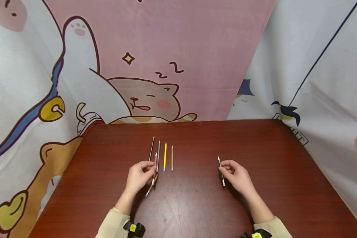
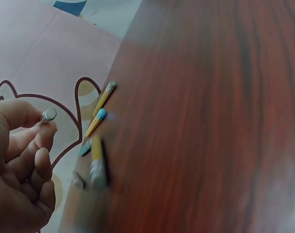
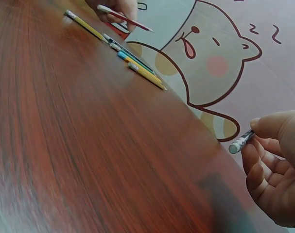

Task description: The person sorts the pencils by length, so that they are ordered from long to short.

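My left hand (image 1: 138,177) pinches a red pencil (image 1: 155,159) between thumb and fingers, its tip pointing away and its pale end toward me. In the left wrist view, the pencil's round end (image 2: 49,114) shows at the fingertips. Well to the right, my right hand (image 1: 238,177) pinches a black pencil (image 1: 222,180) with a white end, raised over the table. Beside the left hand lie a black pencil (image 1: 152,147), a teal pencil (image 1: 158,152), a yellow pencil (image 1: 165,155) with a blue end and a gold pencil (image 1: 172,157). Another yellowish pencil (image 1: 151,187) lies slanted under the red one.
The brown wooden table (image 1: 190,205) reaches back to a printed cloth (image 1: 214,49) with cartoon animals. More white cloth (image 1: 321,92) hangs along the right side. Both wrists wear black straps, the left strap (image 1: 139,229) being near the table's front.
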The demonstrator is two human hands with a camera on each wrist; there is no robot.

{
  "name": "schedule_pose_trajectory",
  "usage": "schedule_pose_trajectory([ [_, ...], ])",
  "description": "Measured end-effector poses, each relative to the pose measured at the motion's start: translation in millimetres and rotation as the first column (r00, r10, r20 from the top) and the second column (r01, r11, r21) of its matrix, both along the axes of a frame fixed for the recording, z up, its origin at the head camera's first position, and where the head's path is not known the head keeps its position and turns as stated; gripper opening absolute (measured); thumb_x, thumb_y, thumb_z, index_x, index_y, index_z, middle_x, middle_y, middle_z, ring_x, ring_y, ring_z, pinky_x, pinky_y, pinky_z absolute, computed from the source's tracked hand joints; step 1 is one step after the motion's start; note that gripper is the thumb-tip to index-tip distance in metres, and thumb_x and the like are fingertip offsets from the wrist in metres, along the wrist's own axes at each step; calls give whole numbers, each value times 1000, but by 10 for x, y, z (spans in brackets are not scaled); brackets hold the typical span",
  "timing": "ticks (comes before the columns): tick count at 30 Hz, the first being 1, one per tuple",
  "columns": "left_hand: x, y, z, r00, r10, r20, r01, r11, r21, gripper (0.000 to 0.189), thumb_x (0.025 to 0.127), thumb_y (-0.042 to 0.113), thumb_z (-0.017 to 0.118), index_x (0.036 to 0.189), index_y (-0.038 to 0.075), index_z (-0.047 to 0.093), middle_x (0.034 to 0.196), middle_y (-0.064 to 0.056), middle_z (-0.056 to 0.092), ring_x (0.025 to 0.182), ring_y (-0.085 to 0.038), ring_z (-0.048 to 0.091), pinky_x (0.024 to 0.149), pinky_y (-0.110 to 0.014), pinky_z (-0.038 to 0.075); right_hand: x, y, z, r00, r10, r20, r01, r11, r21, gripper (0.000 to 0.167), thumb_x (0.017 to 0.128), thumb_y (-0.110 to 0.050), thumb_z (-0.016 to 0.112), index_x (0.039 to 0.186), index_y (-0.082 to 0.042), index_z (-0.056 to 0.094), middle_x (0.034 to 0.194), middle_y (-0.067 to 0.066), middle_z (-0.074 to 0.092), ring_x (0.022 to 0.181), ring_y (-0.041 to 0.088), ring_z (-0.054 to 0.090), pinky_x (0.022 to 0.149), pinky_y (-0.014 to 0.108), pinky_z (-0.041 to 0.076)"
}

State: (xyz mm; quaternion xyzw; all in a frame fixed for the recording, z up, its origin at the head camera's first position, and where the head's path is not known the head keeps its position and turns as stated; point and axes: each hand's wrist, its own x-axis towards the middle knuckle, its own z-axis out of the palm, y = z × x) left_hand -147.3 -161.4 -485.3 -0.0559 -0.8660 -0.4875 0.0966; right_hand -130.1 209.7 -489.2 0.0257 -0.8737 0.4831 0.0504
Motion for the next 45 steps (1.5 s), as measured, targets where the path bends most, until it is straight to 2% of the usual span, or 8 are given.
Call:
schedule_pose_trajectory([
  [5,-29,124,-19,999,7,-35,-7,1000,15,10,82,5,74,91,3,77,70,0,70,61,-4,59,58,-22,47,-33,-130,-1,1000,0,2,0,999,-53,15,90,-8,72,103,-1,67,80,3,65,66,8,60,60,22,48],
  [13,-95,341,-60,996,24,-86,-20,999,37,11,81,5,74,91,2,78,69,0,70,58,-5,61,55,-21,48,-88,-310,8,999,14,47,-8,992,-125,19,90,-9,73,104,1,66,79,5,65,63,10,60,50,22,45],
  [20,-159,501,-64,986,59,-155,-69,996,-61,10,80,11,75,87,7,80,67,4,69,64,-13,63,61,-29,50,-136,-435,-25,998,15,56,-8,993,-119,16,88,-6,74,101,-1,67,77,3,65,61,11,60,50,23,45],
  [28,-231,650,-115,973,72,-219,-108,982,-156,9,78,15,75,85,12,81,62,10,66,63,-15,57,58,-33,44,-177,-550,-31,998,23,60,-15,991,-134,15,87,-7,75,99,-2,67,74,2,64,61,18,62,47,23,44],
  [34,-281,738,-131,969,79,-232,-125,974,-187,10,78,17,74,84,13,81,62,11,65,63,-15,58,59,-32,44,-219,-623,-43,998,27,54,-20,990,-139,16,87,-8,74,99,0,67,74,2,64,59,14,60,46,23,43],
  [38,-314,784,-140,969,76,-236,-127,969,-210,11,78,19,74,85,13,81,64,10,67,67,-17,60,67,-38,44,-255,-678,-77,998,29,53,-21,989,-149,17,87,-7,74,99,1,67,74,3,64,58,11,60,46,22,43],
  [41,-336,817,-154,972,81,-223,-134,963,-235,12,79,20,74,86,14,81,65,10,67,70,-18,60,71,-42,42,-272,-714,-93,998,32,54,-24,989,-148,17,87,-8,75,99,0,67,75,3,65,58,11,60,46,23,44],
  [45,-366,857,-160,973,93,-209,-151,949,-279,12,79,22,74,87,16,81,66,10,68,71,-19,59,70,-42,40,-268,-746,-103,998,33,62,-25,991,-135,16,87,-9,75,98,-1,67,75,1,66,59,11,61,47,24,45],
])
